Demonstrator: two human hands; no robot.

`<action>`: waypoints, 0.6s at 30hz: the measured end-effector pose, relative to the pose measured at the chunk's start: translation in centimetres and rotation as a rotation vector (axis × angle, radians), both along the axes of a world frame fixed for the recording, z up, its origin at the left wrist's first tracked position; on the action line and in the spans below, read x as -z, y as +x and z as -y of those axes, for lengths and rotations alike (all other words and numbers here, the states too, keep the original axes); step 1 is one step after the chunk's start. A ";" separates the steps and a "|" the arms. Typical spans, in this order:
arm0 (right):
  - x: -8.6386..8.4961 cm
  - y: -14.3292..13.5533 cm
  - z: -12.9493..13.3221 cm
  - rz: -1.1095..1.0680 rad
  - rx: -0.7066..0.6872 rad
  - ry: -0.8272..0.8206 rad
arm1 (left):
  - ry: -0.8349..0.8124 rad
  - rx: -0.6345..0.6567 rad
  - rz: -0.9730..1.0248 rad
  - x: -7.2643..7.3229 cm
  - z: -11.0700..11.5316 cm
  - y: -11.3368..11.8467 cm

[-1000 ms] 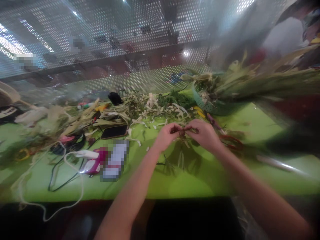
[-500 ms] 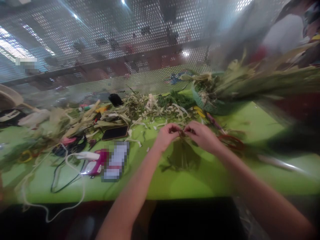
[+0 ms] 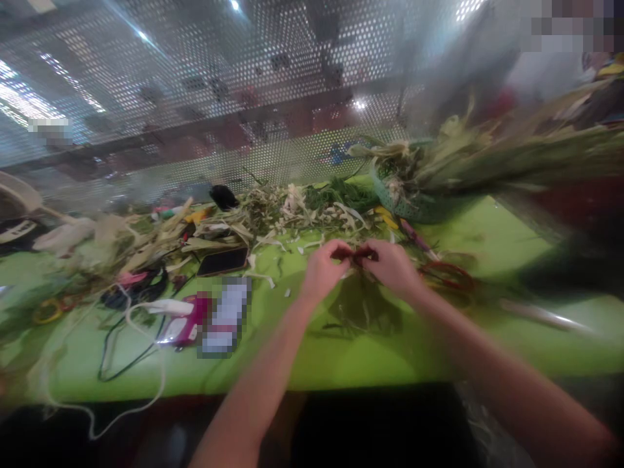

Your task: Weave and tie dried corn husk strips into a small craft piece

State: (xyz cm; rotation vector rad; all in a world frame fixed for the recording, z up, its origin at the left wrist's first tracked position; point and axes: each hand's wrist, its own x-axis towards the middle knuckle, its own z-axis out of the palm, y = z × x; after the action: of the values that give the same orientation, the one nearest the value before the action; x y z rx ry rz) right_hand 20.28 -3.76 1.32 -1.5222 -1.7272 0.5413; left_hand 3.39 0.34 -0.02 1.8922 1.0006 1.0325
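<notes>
hands [image 3: 325, 272] [image 3: 390, 270] 2 | green basket [image 3: 397, 201] 1 | dark phone [image 3: 223, 262] 1 | magenta device [image 3: 194, 318] 1

Bare-armed, as seen from the head-worn camera: left forearm [image 3: 270, 364] and right forearm [image 3: 482, 357] uncovered from wrist to picture's edge, smooth in outline, narrow at the wrist and broader toward the elbow. Equally bare, left hand [image 3: 327, 266] and right hand [image 3: 387, 265], with slender fingers [image 3: 341, 247] partly lost in shade; nails too small and soft to make out. Blurred toward the lower end of the right forearm. Pictured below, between the forearms, a black area [image 3: 375, 422] too dark to tell whether clothing or shadow.
</notes>
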 end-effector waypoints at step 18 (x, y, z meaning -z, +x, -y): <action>1.1 -0.3 -0.2 -0.143 -0.055 0.042 | 0.474 -0.179 -0.249 0.7 1.0 0.7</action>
State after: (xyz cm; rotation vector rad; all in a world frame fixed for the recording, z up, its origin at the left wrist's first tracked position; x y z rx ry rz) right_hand 20.03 -3.51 0.24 -1.3768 -1.6639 0.6227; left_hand 4.09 -0.63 -0.68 2.3960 1.1578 1.2418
